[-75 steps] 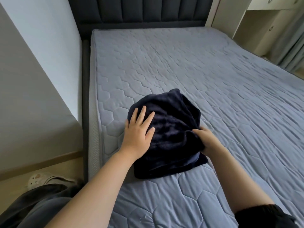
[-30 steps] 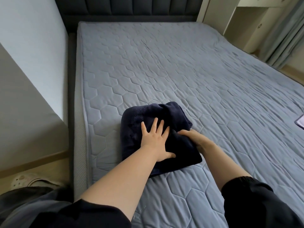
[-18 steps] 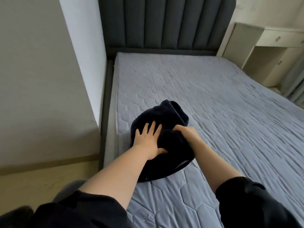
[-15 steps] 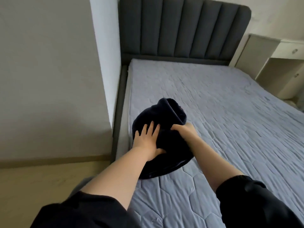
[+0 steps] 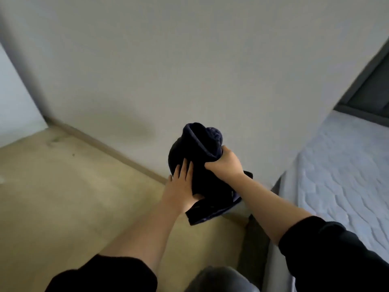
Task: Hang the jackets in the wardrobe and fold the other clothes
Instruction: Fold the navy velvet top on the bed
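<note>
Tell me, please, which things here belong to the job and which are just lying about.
Job: folded navy garment; left hand, flat against it; right hand, gripping its top.
Lying about: mattress; headboard; floor; wall.

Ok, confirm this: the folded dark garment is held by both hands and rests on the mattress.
Not on the mattress: the head view shows the folded dark garment held in the air before the wall, beside the mattress. Both hands do hold it, left hand flat against it, right hand gripping.
</note>
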Motion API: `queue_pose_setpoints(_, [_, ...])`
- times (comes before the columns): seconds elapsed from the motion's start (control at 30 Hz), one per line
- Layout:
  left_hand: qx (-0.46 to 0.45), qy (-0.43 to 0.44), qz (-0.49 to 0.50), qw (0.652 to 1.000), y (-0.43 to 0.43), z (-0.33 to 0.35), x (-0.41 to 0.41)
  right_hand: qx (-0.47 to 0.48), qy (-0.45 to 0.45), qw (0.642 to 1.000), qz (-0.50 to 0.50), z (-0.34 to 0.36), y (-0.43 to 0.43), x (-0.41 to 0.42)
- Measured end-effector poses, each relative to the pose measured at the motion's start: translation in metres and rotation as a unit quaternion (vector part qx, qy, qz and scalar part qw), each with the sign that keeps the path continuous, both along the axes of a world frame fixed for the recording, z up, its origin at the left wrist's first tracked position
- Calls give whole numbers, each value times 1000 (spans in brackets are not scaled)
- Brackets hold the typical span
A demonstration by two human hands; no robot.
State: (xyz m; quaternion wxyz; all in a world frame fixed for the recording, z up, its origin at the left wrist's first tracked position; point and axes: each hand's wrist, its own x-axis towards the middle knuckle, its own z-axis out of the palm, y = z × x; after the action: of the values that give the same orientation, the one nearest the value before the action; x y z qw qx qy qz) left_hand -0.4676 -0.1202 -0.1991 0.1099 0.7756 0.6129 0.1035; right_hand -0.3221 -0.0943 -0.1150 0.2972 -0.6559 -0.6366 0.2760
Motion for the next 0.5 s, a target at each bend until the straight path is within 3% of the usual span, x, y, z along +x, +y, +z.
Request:
queue_pose_setpoints(0.13, [-55, 18, 62, 996, 38, -9, -112, -20, -56, 995, 83, -17, 63, -116])
queue_pose_setpoints(0.23, [-81, 4, 110, 991, 43, 22, -184, -21, -88, 986, 138, 11, 86, -198])
queue_pose_setpoints(0.5, [-79, 24, 173, 981, 17, 244, -367, 5, -70, 970, 234, 212, 92, -377])
